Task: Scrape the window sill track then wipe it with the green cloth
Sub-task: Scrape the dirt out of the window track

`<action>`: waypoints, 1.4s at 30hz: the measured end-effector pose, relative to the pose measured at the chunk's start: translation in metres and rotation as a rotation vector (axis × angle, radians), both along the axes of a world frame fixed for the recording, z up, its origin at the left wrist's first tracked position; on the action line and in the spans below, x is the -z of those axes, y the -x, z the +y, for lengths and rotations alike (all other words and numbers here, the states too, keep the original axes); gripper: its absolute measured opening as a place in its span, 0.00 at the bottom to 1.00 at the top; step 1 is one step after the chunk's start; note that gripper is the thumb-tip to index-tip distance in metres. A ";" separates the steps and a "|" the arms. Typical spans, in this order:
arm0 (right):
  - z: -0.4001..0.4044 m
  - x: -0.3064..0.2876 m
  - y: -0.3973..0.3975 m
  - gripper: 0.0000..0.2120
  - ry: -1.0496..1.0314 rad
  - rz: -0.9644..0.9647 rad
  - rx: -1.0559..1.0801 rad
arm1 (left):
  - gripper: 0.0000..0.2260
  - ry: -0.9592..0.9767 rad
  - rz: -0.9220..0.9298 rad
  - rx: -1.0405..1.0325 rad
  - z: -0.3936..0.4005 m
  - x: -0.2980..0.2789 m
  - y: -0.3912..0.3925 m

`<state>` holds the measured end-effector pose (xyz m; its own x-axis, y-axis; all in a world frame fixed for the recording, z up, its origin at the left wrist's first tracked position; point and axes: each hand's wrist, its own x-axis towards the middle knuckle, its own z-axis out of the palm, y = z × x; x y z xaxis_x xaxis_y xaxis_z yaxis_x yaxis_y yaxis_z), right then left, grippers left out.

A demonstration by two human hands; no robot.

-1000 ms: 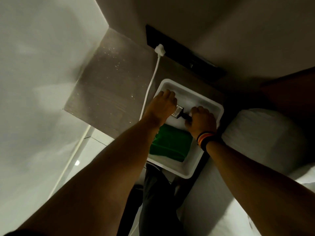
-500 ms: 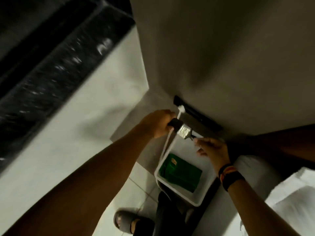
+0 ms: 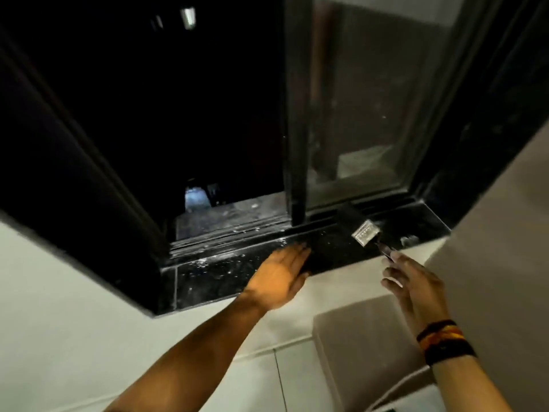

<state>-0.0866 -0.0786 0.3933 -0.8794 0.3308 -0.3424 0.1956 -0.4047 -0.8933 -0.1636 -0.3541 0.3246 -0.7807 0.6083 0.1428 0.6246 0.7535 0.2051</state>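
Dim light falls on a dark-framed sliding window (image 3: 208, 114) set in a pale plastered wall (image 3: 59, 292), with its left half open to blackness and its right half closed behind a dusty glass pane (image 3: 371, 114). Along the foot of the window lies the black polished stone sill (image 3: 222, 278), flecked with white specks and dust, and at its back edge runs the ribbed black window track (image 3: 231, 236). Below the sill's right end stands a beige boxy surface (image 3: 371, 352); what it is cannot be told.

The left hand (image 3: 282, 278) lies flat and open, palm down, on the front edge of the sill near its middle, fingers together and pointing toward the track. The right hand (image 3: 413, 281), with a black, red and yellow band (image 3: 442, 340) around its wrist, pinches the thin dark handle of a flat paintbrush with dark bristles and a shiny metal ferrule (image 3: 364, 231). The brush slants over the sill's right part, and its bristle end reaches the track just right of the sliding frame's upright.
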 end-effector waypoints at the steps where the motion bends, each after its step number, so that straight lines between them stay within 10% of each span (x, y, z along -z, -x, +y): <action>1: -0.017 -0.008 0.011 0.08 -0.009 0.031 -0.048 | 0.26 0.026 0.026 0.003 -0.030 0.010 -0.006; 12: -0.168 -0.071 0.109 0.05 -0.321 0.207 -0.141 | 0.31 0.141 -0.029 -0.307 -0.208 0.053 -0.048; 22: -0.213 -0.088 0.183 0.20 -1.775 0.125 -0.420 | 0.45 0.066 -0.184 -0.611 -0.208 0.075 -0.055; 26: -0.252 -0.060 0.172 0.20 -1.642 0.025 -0.632 | 0.47 0.029 -0.190 -0.627 -0.208 0.079 -0.053; 31: -0.309 -0.057 0.168 0.16 -0.811 -0.023 -0.719 | 0.48 0.019 -0.178 -0.627 -0.208 0.080 -0.052; 37: -0.262 -0.097 0.193 0.18 -1.877 0.080 -0.532 | 0.49 -0.020 -0.179 -0.627 -0.208 0.080 -0.052; 42: -0.290 -0.051 0.173 0.15 -1.548 -0.009 -0.811 | 0.48 -0.019 -0.159 -0.632 -0.207 0.077 -0.053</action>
<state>-0.2592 -0.3681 0.4441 -0.9734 -0.1556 -0.1684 -0.0941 0.9409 -0.3254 -0.1107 -0.5610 0.2477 -0.9997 0.0233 0.0017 0.0229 0.9611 0.2752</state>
